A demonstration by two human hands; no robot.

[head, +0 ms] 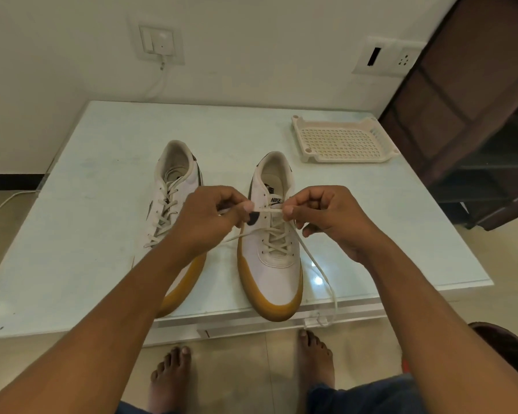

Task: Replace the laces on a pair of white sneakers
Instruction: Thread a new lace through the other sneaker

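**Two white sneakers on a glass-topped table (102, 204), seen from the head camera.** Both stand upright, side by side. Each has its long axis running from the wall to the near edge, with the toe toward the person and the heel opening toward the wall. The right sneaker (269, 264) lies at centre, its tan toe reaching the table's near edge. The left sneaker (192, 179) is laced, and a forearm partly covers its toe.

The left hand (210, 216) and right hand (320, 216) each pinch the lace (268, 210) between thumb and forefinger, the other fingers curled. The lace is stretched crosswise over the right sneaker's tongue. A loose end (320, 273) trails past the toe and over the table edge.

A plastic tray (341, 158) sits at the far right, well apart from the sneakers. Its perforated floor is fully in view.
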